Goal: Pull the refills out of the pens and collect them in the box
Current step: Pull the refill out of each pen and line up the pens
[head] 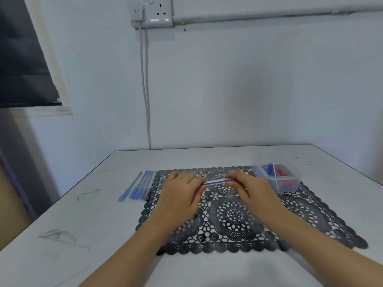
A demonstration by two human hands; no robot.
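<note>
My left hand [182,191] and my right hand [250,189] each grip one end of a blue pen [216,181], held level above the black lace placemat [234,220]. Only the pen's middle shows between the fingers. A row of several blue pens [137,186] lies on the table just left of the mat. A clear plastic box [276,178] stands at the mat's far right corner, holding blue refills [270,168] and red pieces [281,171].
The white table [83,224] meets the wall at the back; its left edge runs diagonally. A cable [146,90] hangs from a wall socket [152,12] down behind the table. Pencil marks show on the tabletop at left.
</note>
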